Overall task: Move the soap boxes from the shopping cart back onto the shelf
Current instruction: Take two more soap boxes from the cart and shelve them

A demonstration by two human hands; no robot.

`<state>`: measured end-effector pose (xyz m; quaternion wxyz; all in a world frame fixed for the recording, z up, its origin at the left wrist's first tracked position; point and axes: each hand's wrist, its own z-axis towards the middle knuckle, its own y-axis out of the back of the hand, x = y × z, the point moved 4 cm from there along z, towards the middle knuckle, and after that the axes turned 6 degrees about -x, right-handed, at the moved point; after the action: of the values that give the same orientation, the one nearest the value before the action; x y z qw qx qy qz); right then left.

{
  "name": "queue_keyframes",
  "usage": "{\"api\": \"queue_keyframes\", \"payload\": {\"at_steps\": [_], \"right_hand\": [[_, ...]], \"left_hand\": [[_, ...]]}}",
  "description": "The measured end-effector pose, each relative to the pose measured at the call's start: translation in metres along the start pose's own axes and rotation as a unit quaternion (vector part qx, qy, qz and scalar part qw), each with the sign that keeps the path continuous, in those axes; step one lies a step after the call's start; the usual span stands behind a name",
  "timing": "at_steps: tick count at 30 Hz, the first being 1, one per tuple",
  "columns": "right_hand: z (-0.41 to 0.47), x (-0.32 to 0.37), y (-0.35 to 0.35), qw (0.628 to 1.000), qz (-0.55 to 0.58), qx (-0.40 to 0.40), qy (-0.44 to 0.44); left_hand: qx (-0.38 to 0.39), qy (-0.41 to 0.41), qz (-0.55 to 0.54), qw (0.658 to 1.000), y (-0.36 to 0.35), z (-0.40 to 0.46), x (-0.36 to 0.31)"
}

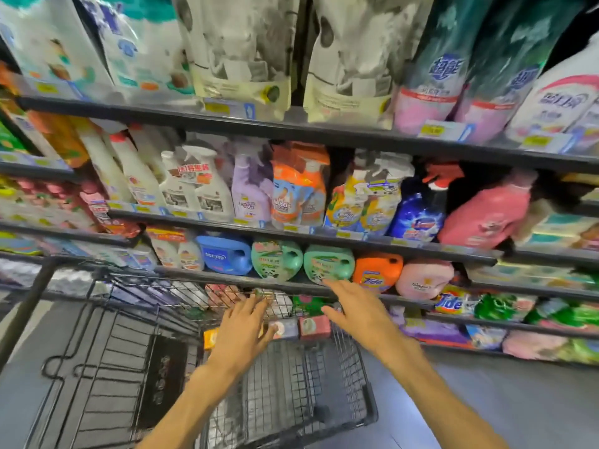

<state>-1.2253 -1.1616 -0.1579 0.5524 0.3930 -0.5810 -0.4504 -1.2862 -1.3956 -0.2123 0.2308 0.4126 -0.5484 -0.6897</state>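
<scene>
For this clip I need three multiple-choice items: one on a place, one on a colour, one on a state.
1. Where do the small soap boxes lie?
A. At the far end of the black wire shopping cart
B. On the floor
C. On the top shelf

2. What colour is the Tide jug right of the two mint-green jugs?
A. Blue
B. Orange
C. White

3. What is the state of the two hands?
A. Each grips a box
B. Both rest on the cart handle
C. Both open, reaching forward, holding nothing

Answers: 1 A, the pink and pale boxes sit against the cart's far wire wall. 2 B, the jug body is orange. 3 C, the left hand and right hand show spread fingers with nothing in them.
</scene>
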Motion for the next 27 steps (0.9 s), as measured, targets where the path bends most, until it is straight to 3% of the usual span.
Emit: {"api": "queue_keyframes", "payload": {"at_steps": [6,9,16,20,27], "right_hand": [[0.008,-0.034,-0.089,0.996,0.022,0.074,-0.045],[0.012,-0.052,-0.143,0.99,0.015,0.128,-0.055],[0.016,-0.093,-0.246,0.983,0.06,0.162,-0.069],[0.012,-0.104,-0.29,0.993,0.054,0.091,-0.057],[0.007,-0.115,-0.335,0.994,0.014,0.06,-0.089]], "left_hand": [[0.12,0.036,-0.004,0.992,-0.1,0.017,0.03],[0.147,0.054,-0.004,0.988,-0.15,0.029,0.049],[0.191,0.066,0.033,0.979,-0.267,0.056,0.095],[0.177,0.066,0.053,0.98,-0.329,0.079,0.123],[0.16,0.04,0.07,0.984,-0.386,0.094,0.146]]}}
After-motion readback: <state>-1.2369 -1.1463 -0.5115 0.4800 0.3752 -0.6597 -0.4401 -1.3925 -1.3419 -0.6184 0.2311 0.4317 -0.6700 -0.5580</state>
